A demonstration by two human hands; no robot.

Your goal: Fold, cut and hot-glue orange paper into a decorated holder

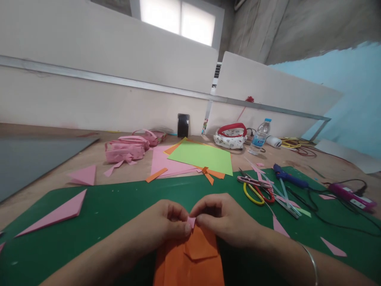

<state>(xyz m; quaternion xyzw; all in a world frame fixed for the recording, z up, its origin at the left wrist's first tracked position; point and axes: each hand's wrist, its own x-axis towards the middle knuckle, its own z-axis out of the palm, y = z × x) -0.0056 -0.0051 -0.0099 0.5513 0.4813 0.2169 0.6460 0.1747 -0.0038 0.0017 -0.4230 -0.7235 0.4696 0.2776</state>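
My left hand (165, 220) pinches a small pink paper piece (192, 222) between thumb and fingers. From the other side my right hand (228, 220) grips the same piece, its thumb and forefinger pressed together. Just below the fingertips is a folded orange paper piece (198, 266) with a creased flap; it runs out of the bottom of the view. Whether the pink piece is joined to the orange paper I cannot tell. Both hands are above a green cutting mat (127, 198).
Scissors (253, 190), a blue glue gun (288, 176), a purple power strip (351, 196) and cables lie on the right. Pink folded paper (59, 212) is at left. Behind are green sheets (202, 155), pink paper bags (125, 151), a phone (183, 125), a pouch (229, 139) and a bottle (260, 137).
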